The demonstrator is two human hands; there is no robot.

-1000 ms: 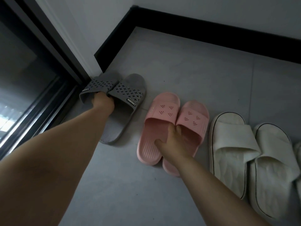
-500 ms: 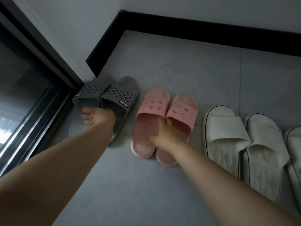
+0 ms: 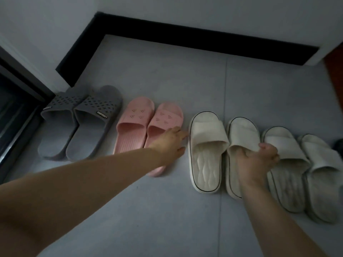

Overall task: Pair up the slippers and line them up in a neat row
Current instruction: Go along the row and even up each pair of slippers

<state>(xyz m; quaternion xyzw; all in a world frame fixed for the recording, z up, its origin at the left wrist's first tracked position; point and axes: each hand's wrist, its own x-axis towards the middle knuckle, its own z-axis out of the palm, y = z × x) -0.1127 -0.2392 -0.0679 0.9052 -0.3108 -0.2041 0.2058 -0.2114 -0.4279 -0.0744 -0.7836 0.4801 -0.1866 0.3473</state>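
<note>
Slippers stand in a row on the grey floor. A grey pair sits at the left by the door frame, then a pink pair, a white pair with dark piping, and a paler white pair at the right. My left hand hovers over the right pink slipper, fingers spread toward the left white slipper's edge, holding nothing. My right hand rests in the second white slipper, fingers curled on its strap edge.
A black skirting board runs along the white wall behind the row. A dark sliding door frame borders the left. A dark object shows at the right edge. Grey floor tiles lie in front.
My left hand left the grey pair and moved right over the pink pair. My right hand let go of the pink slippers and went to the white pair. The view shifted right.
</note>
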